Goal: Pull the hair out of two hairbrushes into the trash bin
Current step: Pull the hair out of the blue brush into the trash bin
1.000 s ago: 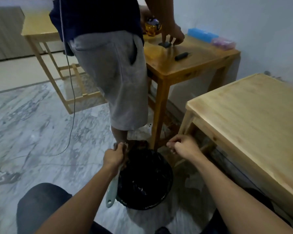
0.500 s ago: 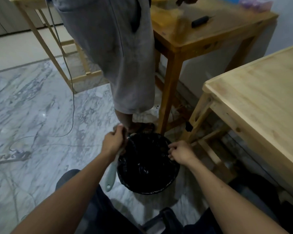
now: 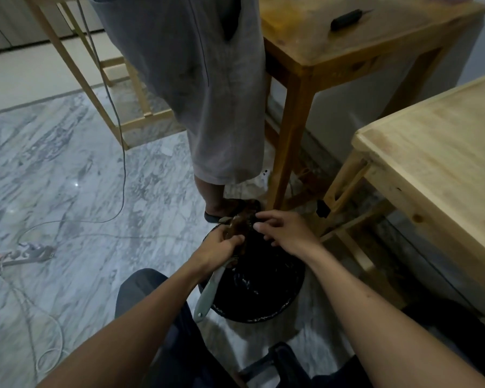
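Note:
A round trash bin (image 3: 263, 309) with a black liner stands on the marble floor between my knees. My left hand (image 3: 217, 247) grips a pale green hairbrush (image 3: 207, 292) over the bin's far rim, handle pointing down toward me. A brown clump of hair (image 3: 237, 224) sits on the brush head above my knuckles. My right hand (image 3: 286, 235) hovers over the bin just right of the brush head, fingers spread and reaching at the hair. I cannot tell whether the fingertips touch it. No second hairbrush shows.
A person in grey shorts (image 3: 207, 79) stands just behind the bin, a sandalled foot (image 3: 224, 210) near its rim. A tall wooden table (image 3: 347, 37) stands behind, a light wooden table (image 3: 445, 163) at right. A cable and power strip (image 3: 20, 254) lie on the floor at left.
My right hand moved from the bin's right rim leftward to the brush head and opened its fingers. The left hand and brush shifted over the bin. The view tilted further down.

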